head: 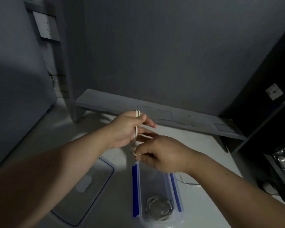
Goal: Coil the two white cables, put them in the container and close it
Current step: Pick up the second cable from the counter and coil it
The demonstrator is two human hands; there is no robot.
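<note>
white cable (136,129) between both hands

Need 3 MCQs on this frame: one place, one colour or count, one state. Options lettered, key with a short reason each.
1. Where does the lid lie?
A. on the container
B. on the table, left of the container
C. on the shelf

2. What colour are the container clips?
A. blue
B. red
C. green

3. What state is the second white cable in?
A. flat on the table
B. coiled in the container
C. held in both hands above the container

Key: 1 B, the lid rests flat beside the open container. 2 A, blue strips run along both long sides. 3 C, left hand and right hand grip it; only the coiled cable lies inside.
</note>
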